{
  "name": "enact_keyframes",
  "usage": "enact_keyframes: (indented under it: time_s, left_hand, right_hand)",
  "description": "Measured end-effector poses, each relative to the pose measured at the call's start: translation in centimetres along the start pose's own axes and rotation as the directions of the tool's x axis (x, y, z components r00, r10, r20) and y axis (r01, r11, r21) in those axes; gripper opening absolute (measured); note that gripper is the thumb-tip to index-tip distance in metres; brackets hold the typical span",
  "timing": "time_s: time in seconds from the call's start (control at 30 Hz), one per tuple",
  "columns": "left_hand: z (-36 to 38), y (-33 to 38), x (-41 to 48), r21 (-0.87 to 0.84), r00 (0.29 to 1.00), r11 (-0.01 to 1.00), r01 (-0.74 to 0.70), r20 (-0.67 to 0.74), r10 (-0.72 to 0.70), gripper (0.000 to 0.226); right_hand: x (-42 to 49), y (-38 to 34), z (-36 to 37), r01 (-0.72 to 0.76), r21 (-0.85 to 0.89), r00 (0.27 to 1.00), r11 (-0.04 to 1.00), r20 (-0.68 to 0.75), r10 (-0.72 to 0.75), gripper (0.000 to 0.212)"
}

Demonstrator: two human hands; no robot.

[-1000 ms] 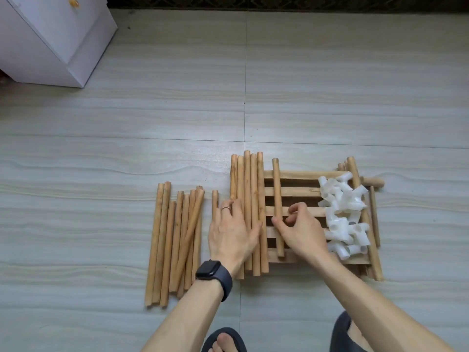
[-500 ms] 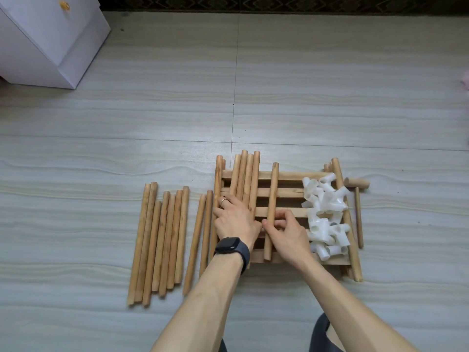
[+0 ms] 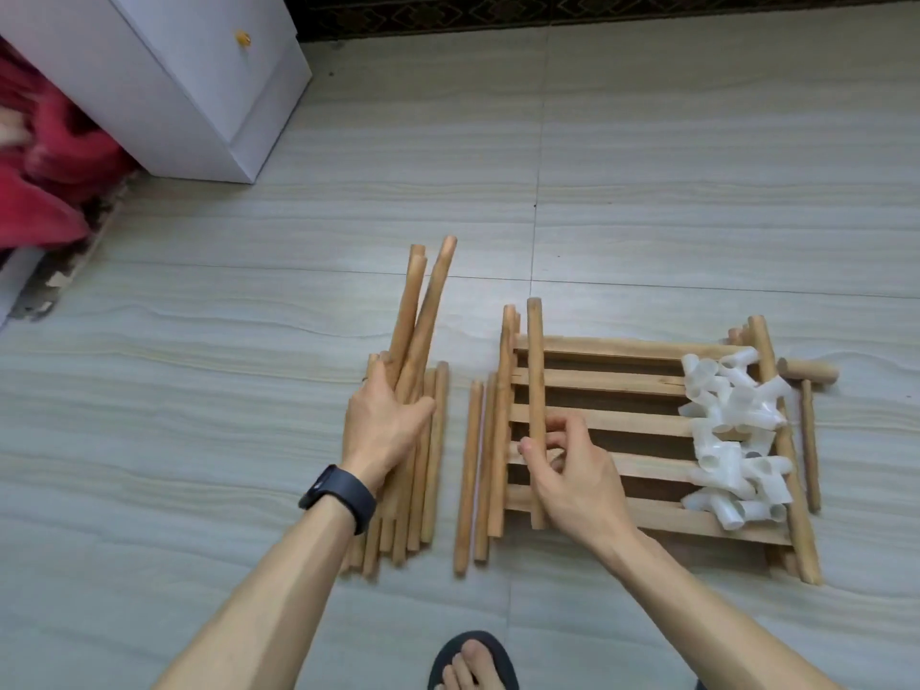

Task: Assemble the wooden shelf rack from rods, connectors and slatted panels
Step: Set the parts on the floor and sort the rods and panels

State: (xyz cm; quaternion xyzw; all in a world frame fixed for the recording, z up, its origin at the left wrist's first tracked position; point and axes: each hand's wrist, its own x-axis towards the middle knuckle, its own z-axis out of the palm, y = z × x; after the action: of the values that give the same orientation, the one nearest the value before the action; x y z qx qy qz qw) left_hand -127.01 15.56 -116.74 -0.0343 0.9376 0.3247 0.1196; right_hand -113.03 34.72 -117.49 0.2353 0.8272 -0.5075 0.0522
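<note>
The step in hand looks like sorting, not yet joining: the left hand [image 3: 386, 425] is wrapped round a bundle of rods [image 3: 413, 311] fanning toward 12 o'clock above the rod pile [image 3: 433, 470], while the right hand [image 3: 572, 470] pinches a single rod [image 3: 535, 371] lying across the slatted panels [image 3: 612, 381], with the white connectors [image 3: 732, 440] heaped at its 3 o'clock. Next, I judge, that rod must be lifted clear of the slats and laid with the rest so the panels come free. All sits on a pale tiled floor [image 3: 697, 166], a white cabinet [image 3: 199, 82] and red cloth [image 3: 45, 181] at 10 o'clock
</note>
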Motion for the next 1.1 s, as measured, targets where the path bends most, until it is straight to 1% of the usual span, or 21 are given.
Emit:
enact_keyframes:
  time_s: [0.07, 0.17, 0.23, 0.33, 0.4, 0.47, 0.53, 0.57, 0.63, 0.7, 0.77, 0.8, 0.83, 0.87, 0.9, 0.93, 0.97, 1.03, 1.1]
  left_hand:
    - [-2.8, -3.9, 0.6, 0.012, 0.991, 0.992, 0.128, -0.027, -0.128, 0.037]
    - [-4.8, -9.1, 0.6, 0.083, 0.957, 0.954, 0.288, 0.003, -0.289, 0.042]
    - [-4.7, -11.6, 0.2, 0.112, 0.94, 0.936, 0.335, 0.034, -0.34, 0.044]
    - [-3.7, -13.7, -0.3, 0.073, 0.932, 0.932, 0.355, 0.053, -0.359, 0.046]
    - [-2.9, -14.1, -0.4, 0.057, 0.937, 0.938, 0.343, 0.05, -0.346, 0.055]
    - [-2.0, -14.0, -0.5, 0.054, 0.947, 0.946, 0.318, 0.026, -0.32, 0.072]
    - [-1.4, -13.5, -0.6, 0.029, 0.951, 0.951, 0.308, 0.01, -0.308, 0.085]
    - [-1.1, -13.3, -0.6, 0.028, 0.955, 0.955, 0.296, 0.008, -0.297, 0.089]
    - [-0.2, -13.0, -0.8, 0.1, 0.967, 0.963, 0.249, 0.022, -0.252, 0.089]
    - [0.6, -12.9, -0.9, 0.237, 0.972, 0.951, 0.2, 0.075, -0.224, 0.085]
    - [1.1, -12.8, -1.2, 0.315, 0.965, 0.933, 0.176, 0.132, -0.226, 0.083]
    - [1.3, -12.8, -1.4, 0.328, 0.965, 0.931, 0.163, 0.144, -0.219, 0.082]
    - [1.5, -12.9, -1.6, 0.337, 0.97, 0.931, 0.142, 0.139, -0.199, 0.081]
    - [1.6, -13.0, -1.9, 0.352, 0.978, 0.929, 0.115, 0.123, -0.167, 0.08]
    - [1.7, -13.1, -2.2, 0.374, 0.985, 0.923, 0.086, 0.104, -0.135, 0.08]
    - [1.7, -13.3, -2.4, 0.392, 0.989, 0.918, 0.066, 0.098, -0.113, 0.081]
    - [1.7, -13.5, -2.5, 0.396, 0.988, 0.916, 0.058, 0.108, -0.11, 0.082]
    - [1.6, -14.0, -2.9, 0.39, 0.983, 0.919, 0.062, 0.133, -0.123, 0.083]
    - [1.4, -14.5, -3.2, 0.393, 0.983, 0.917, 0.069, 0.129, -0.129, 0.085]
  right_hand:
    - [-1.1, -2.1, 3.2, 0.041, 0.008, 0.993, 0.999, 0.109, -0.042, 0.018]
    - [-1.6, -4.0, 8.3, 0.023, -0.065, 0.978, 0.998, 0.21, -0.009, 0.014]
    - [-1.1, -4.4, 10.6, -0.026, -0.144, 0.973, 0.989, 0.224, 0.058, 0.018]
    - [0.0, -4.3, 12.3, -0.119, -0.276, 0.968, 0.954, 0.182, 0.173, 0.026]
    - [0.1, -4.0, 12.9, -0.14, -0.311, 0.966, 0.94, 0.165, 0.199, 0.037]
    - [-0.4, -3.9, 13.4, -0.119, -0.343, 0.974, 0.932, 0.142, 0.176, 0.051]
    - [-0.9, -4.0, 13.9, -0.105, -0.329, 0.982, 0.938, 0.117, 0.151, 0.065]
    - [-1.0, -4.1, 14.1, -0.133, -0.307, 0.979, 0.943, 0.106, 0.172, 0.071]
    - [-0.5, -4.4, 14.6, -0.229, -0.257, 0.961, 0.939, 0.096, 0.261, 0.08]
    - [0.3, -4.8, 15.0, -0.296, -0.24, 0.937, 0.924, 0.115, 0.33, 0.084]
    - [0.7, -5.1, 15.5, -0.296, -0.18, 0.933, 0.938, 0.155, 0.324, 0.084]
    - [0.7, -5.2, 15.6, -0.293, -0.104, 0.939, 0.951, 0.155, 0.306, 0.079]
    - [0.7, -5.2, 15.5, -0.282, -0.017, 0.952, 0.959, 0.119, 0.282, 0.07]
    - [0.6, -5.0, 15.4, -0.261, 0.032, 0.965, 0.965, 0.052, 0.259, 0.061]
    - [0.5, -4.7, 15.3, -0.246, 0.016, 0.969, 0.969, -0.01, 0.246, 0.056]
    - [0.5, -4.3, 15.1, -0.251, -0.038, 0.968, 0.967, -0.033, 0.249, 0.058]
    - [0.6, -3.8, 14.9, -0.282, -0.083, 0.959, 0.956, -0.011, 0.282, 0.065]
    - [0.6, -2.9, 14.7, -0.333, -0.121, 0.933, 0.935, 0.103, 0.346, 0.077]
    - [0.5, -2.7, 14.8, -0.308, -0.131, 0.923, 0.942, 0.198, 0.329, 0.079]
